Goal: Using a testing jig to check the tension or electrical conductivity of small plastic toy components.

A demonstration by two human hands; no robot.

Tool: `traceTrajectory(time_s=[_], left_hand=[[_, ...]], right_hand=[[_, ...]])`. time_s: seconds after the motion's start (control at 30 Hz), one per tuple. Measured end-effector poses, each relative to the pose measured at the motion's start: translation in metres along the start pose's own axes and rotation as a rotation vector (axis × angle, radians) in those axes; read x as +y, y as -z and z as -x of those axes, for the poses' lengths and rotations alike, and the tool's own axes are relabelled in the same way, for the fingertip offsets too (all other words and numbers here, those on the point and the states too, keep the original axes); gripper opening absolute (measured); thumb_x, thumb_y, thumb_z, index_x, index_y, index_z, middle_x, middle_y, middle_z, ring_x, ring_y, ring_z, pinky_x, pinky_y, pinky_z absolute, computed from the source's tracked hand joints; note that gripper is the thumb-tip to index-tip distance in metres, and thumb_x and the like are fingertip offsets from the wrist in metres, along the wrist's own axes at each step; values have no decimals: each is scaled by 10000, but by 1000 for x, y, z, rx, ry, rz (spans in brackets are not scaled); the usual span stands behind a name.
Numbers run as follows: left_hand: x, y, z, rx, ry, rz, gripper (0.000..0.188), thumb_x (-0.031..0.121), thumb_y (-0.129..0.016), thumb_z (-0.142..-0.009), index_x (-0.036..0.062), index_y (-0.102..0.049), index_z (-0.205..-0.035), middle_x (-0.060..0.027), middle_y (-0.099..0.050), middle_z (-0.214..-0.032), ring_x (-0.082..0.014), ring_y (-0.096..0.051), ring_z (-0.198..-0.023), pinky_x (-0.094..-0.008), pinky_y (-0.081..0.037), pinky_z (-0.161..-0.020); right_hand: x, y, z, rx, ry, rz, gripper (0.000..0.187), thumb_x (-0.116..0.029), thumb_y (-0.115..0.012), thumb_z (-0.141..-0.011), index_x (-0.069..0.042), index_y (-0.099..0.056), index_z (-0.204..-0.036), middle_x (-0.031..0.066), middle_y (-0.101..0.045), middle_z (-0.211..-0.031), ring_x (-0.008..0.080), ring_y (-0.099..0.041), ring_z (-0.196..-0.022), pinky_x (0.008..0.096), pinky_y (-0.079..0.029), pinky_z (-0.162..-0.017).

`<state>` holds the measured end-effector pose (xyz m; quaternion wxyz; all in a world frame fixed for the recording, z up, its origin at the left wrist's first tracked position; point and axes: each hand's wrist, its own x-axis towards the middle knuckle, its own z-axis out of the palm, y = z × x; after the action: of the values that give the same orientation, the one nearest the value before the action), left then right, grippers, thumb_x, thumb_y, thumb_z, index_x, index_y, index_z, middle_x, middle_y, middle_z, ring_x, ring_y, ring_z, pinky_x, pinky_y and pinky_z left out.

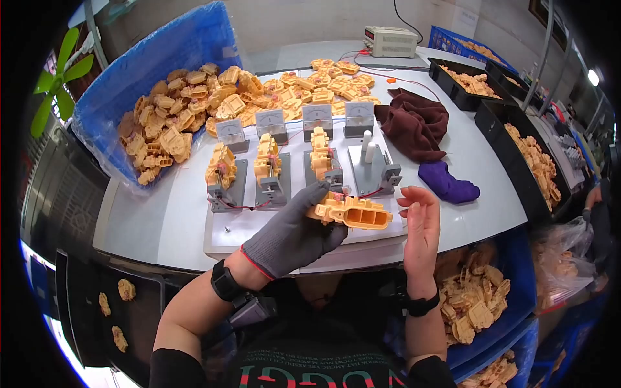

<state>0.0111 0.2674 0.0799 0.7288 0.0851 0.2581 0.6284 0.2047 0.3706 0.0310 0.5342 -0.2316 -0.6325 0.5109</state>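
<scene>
My left hand (294, 229), in a grey knit glove with a red cuff edge, grips a tan plastic housing (365, 215) with open rectangular pockets. The bare right hand (420, 223) is beside the housing's right end, apart from it, fingers spread and holding nothing. Behind them stands a row of test fixtures with metal bases. Three carry similar housings: the left one (221, 165), the middle one (266, 160) and the third (320, 155). The rightmost fixture (370, 171) bears no housing and shows two white posts. Small dial meters (317, 116) stand behind the fixtures.
Housings heap from a blue plastic-lined bin (194, 39) onto the table. At right lie a brown cloth (414, 123) and a purple cloth (446, 182). Black trays (495, 119) line the right edge. A blue crate (517, 271) of housings stands lower right, a power supply (391, 42) behind.
</scene>
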Motion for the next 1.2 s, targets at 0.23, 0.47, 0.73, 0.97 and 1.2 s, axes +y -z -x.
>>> traceTrajectory(time_s=[0.23, 0.47, 0.73, 0.97, 1.2], left_hand=[[1, 5, -5, -25, 24, 58, 324, 310, -615, -952, 95, -568, -1189, -37, -626, -1160, -174, -601, -1037, -303, -522, -843], [2, 9, 1, 3, 56, 42, 353, 329, -617, -948, 86, -564, -1198, -34, -630, -1146, -167, -605, -1032, -300, -524, -834], [83, -47, 45, -61, -412, -261, 401, 368, -578, -957, 54, -565, -1206, -82, -621, -1127, -165, -613, -999, -291, -523, -817], [165, -38, -2, -214, -760, -1312, 409, 198, -606, -956, 18, -491, -1305, -106, -555, -1246, -194, -568, -1141, -293, -505, -980], [126, -85, -95, 161, -330, -1538, 759, 352, -714, -863, -58, -362, -1397, -171, -552, -1227, -190, -630, -1066, -270, -558, -887]], right_hand=[[4, -7, 4, -16, -64, -81, 255, -158, -482, -1023, -7, -491, -1229, 70, -551, -1194, 138, -525, -1048, 282, -410, -954], [4, -13, 10, -57, -27, -94, 244, -155, -479, -1024, -7, -504, -1217, 67, -564, -1174, 137, -535, -1035, 270, -414, -942], [7, -24, -7, -78, -100, -101, 267, -132, -558, -986, -13, -527, -1223, 51, -558, -1134, 125, -539, -1026, 260, -432, -910], [20, -13, -39, 102, 57, 238, 249, -184, -639, -940, -37, -566, -1128, 47, -514, -1058, 132, -503, -928, 267, -444, -782], [48, -12, -32, 79, 69, 49, 207, -216, -659, -940, -44, -582, -1027, -2, -516, -911, 90, -465, -774, 232, -431, -737]])
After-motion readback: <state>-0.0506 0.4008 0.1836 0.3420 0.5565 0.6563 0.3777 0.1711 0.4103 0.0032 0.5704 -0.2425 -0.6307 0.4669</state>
